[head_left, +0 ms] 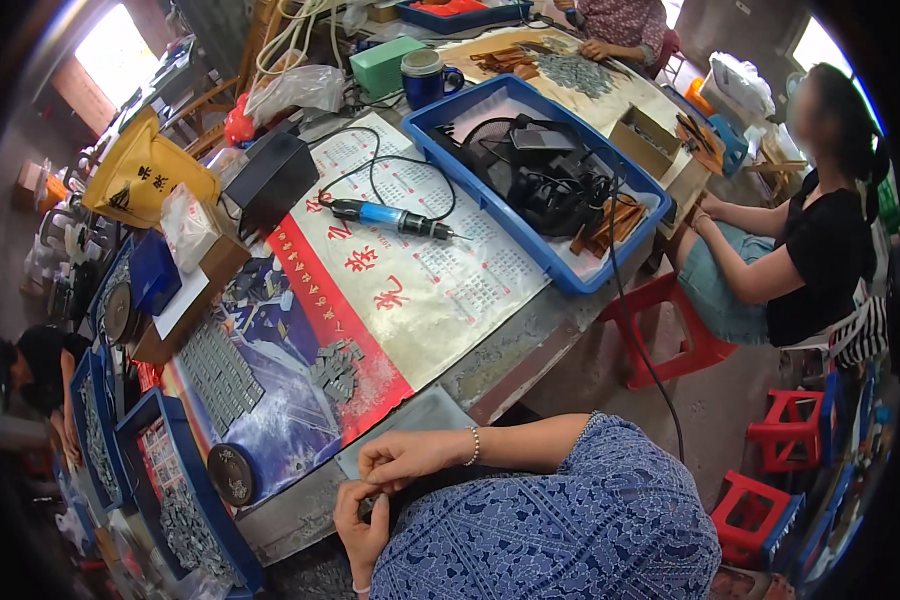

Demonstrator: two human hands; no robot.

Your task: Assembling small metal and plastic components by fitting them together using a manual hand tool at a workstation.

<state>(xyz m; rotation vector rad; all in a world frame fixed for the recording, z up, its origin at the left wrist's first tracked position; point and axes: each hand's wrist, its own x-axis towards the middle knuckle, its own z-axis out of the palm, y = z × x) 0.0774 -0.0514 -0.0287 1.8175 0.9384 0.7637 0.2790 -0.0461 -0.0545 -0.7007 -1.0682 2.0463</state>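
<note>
My right hand, with a beaded bracelet at its wrist, is held at the near edge of the table with its fingers curled in. Just below it, my left hand has thumb and forefinger bent together. The fingertips of both meet; whatever small thing may be between them is too small to make out. Ahead of them on the table lies a loose pile of small grey pieces. Farther left, similar pieces stand in neat rows. A corded blue-and-black electric screwdriver rests on the calendar sheet.
A blue tray holds black cords and brown strips. At left are a round dark dish, a blue bin of grey pieces and a black box. One person sits at right; red stools stand behind.
</note>
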